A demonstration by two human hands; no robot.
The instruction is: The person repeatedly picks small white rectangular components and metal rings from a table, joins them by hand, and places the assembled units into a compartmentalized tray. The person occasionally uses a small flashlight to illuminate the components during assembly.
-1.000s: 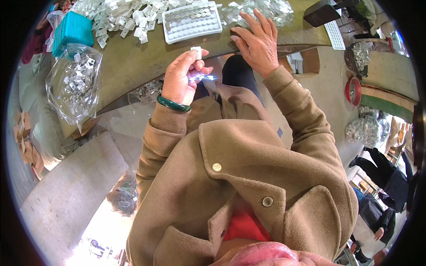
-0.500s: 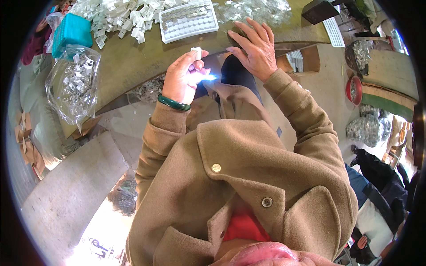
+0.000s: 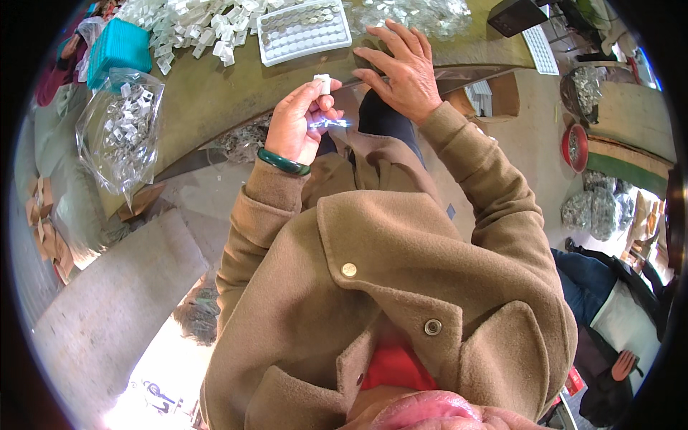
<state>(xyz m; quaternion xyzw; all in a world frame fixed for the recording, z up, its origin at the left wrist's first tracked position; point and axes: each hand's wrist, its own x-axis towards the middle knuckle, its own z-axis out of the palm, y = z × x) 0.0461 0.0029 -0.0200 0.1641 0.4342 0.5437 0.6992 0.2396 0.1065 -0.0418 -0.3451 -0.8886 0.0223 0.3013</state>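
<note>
My left hand [image 3: 295, 118], with a dark green bangle at its wrist, pinches a small white plastic piece [image 3: 322, 84] between thumb and fingertips near the table's front edge. Below it, a bright bluish-white glint shows by the curled fingers; I cannot make out its source. My right hand [image 3: 403, 72] reaches over the table edge, fingers spread, palm down, holding nothing visible. Just beyond the two hands lies a white tray [image 3: 304, 54] with rows of round pockets, its far rows filled with small greyish discs. Clear plastic pieces [image 3: 408, 16] are heaped beyond my right hand.
On the green table [image 3: 204, 104] a pile of white plastic pieces [image 3: 208, 25] lies at the far left. A teal basket [image 3: 118, 51] and a clear bag [image 3: 122, 132] of small pieces stand left of it. A dark box-shaped object [image 3: 514, 18] sits at far right.
My right hand has shifted slightly left and away from me. My left hand has moved a little to the right, still pinching the white piece. The glint beside it looks smaller.
</note>
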